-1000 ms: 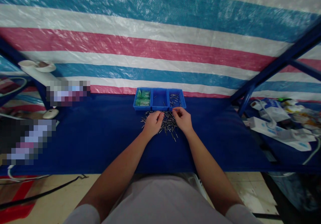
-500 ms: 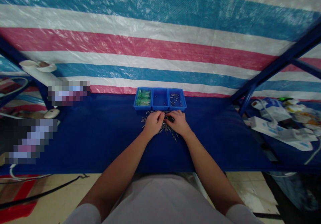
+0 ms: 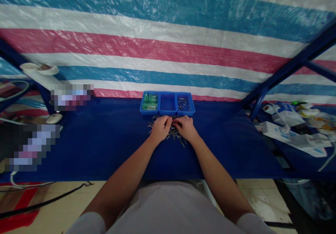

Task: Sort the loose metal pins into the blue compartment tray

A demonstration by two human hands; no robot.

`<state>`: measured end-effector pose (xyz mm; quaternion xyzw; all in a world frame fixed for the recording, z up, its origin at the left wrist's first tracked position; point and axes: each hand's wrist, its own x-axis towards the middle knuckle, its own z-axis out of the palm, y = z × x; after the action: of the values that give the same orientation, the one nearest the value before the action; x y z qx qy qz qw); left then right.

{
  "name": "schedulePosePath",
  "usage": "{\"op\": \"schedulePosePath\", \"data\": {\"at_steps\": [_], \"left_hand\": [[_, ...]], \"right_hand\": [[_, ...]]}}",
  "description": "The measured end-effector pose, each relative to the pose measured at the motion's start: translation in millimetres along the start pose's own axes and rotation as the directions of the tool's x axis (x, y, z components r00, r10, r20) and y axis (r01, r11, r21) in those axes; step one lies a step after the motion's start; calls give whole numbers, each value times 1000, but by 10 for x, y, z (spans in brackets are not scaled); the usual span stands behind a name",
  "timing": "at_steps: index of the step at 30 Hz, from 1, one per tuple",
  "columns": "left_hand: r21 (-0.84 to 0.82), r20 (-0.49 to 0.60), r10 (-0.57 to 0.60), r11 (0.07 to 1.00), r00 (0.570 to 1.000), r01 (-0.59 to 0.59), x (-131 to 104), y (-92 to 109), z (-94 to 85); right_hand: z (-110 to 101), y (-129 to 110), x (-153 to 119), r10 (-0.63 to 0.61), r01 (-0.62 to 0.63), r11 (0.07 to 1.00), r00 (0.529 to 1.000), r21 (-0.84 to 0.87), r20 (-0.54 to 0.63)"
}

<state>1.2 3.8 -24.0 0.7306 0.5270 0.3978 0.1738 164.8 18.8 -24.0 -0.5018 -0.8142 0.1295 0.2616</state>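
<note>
My left hand and my right hand come together, fingertips nearly meeting, over a loose pile of thin dark metal pins. Both hands have their fingers curled into a pinch; whatever sits between the fingertips is too small to make out. Just beyond the hands stands a blue three-part tray. Green-and-clear small packets fill its left compartment. A few thin pieces lie in the middle one, and several metal pins are scattered in the right one.
A blue-covered table lies under everything, with a striped tarp behind it. At right are a white power strip and plastic packaging. A white mouse and blurred-out devices are at left. Blue frame bars slant at the sides.
My right hand's fingers have drawn in slightly toward my left hand's fingertips. My left hand, the tray and the pile look nearly the same.
</note>
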Motion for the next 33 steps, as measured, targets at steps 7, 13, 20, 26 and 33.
{"op": "schedulePosePath", "data": {"at_steps": [7, 13, 20, 26, 33], "left_hand": [[-8, -6, -3, 1000, 1000, 3, 1, 3, 3], [-43, -9, 2, 999, 1000, -3, 2, 2, 18], [-88, -6, -6, 996, 1000, 6, 7, 3, 26], [-69, 4, -3, 998, 1000, 3, 1, -13, 28], [-27, -19, -28, 999, 999, 27, -9, -3, 23]], "right_hand": [[-24, -27, 4, -39, 41, 998, 999, 48, -33], [-21, -22, 16, -19, 92, 944, 974, 318, -225], [-15, -34, 7, 82, 30, 883, 973, 468, -217], [-10, -30, 6, 66, 35, 869, 980, 494, -187], [-4, -34, 13, 54, 65, 886, 969, 459, -240]]}}
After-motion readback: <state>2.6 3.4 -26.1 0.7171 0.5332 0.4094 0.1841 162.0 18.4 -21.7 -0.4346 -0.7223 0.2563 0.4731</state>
